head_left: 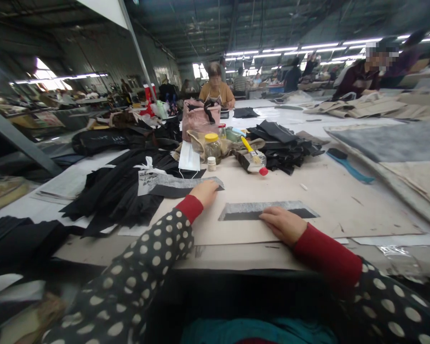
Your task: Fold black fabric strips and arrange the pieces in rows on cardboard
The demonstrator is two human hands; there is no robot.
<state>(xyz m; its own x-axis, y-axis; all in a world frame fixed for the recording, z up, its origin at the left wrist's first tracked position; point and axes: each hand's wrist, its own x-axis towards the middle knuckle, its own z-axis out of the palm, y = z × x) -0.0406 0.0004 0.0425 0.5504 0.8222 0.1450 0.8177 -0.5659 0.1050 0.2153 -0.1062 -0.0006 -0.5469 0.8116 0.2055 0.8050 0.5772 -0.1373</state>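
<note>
My left hand (pixel 205 192) is at the right end of a grey-and-black strip (pixel 172 185) that has a marked pale piece at its left end. Its fingers point away from me and look pressed together; whether they grip the strip is hidden. My right hand (pixel 283 222) lies flat over the right part of a second grey-and-black strip (pixel 241 211), fingers stretched to the left. This strip lies flat on the pale board (pixel 344 210).
Black fabric pieces (pixel 118 191) are piled at the left. Beyond the strips stand a yellow-lidded jar (pixel 212 145), a small white bottle (pixel 211 164), a face mask (pixel 189 156) and a yellow-handled brush (pixel 250 149). A blue-handled brush (pixel 351 167) lies right. People work farther back.
</note>
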